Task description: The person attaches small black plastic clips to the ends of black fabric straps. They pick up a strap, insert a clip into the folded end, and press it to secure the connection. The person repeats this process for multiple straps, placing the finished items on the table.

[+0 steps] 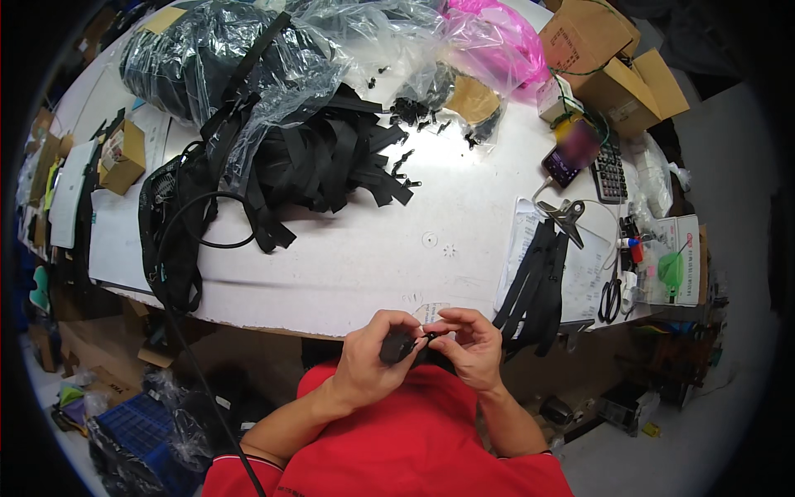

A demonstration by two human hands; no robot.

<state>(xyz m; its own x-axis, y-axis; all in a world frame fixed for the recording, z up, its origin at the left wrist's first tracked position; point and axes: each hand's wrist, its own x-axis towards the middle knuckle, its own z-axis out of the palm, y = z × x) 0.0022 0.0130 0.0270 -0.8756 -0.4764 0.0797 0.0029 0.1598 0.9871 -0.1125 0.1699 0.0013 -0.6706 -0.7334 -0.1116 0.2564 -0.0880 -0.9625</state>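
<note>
Close to the table's front edge, my left hand (370,358) is closed around a black zipper strip (396,348), whose folded end shows between thumb and fingers. My right hand (474,352) pinches a small black zipper slider (430,335) against the strip's end; its exact fit there is too small to tell. Ahead and left lies a heap of black zipper strips (319,161), some with pulls on their ends. Loose black sliders (410,110) are scattered beyond it. More black strips (534,286) hang over the edge on the right, beside a metal bulldog clip (566,219).
Clear plastic bags of black material (207,66) and a pink bag (497,37) fill the back. Open cartons (629,91), a phone (570,157), a calculator (609,174) and black scissors (610,300) stand right. A black cable (195,356) runs down the left.
</note>
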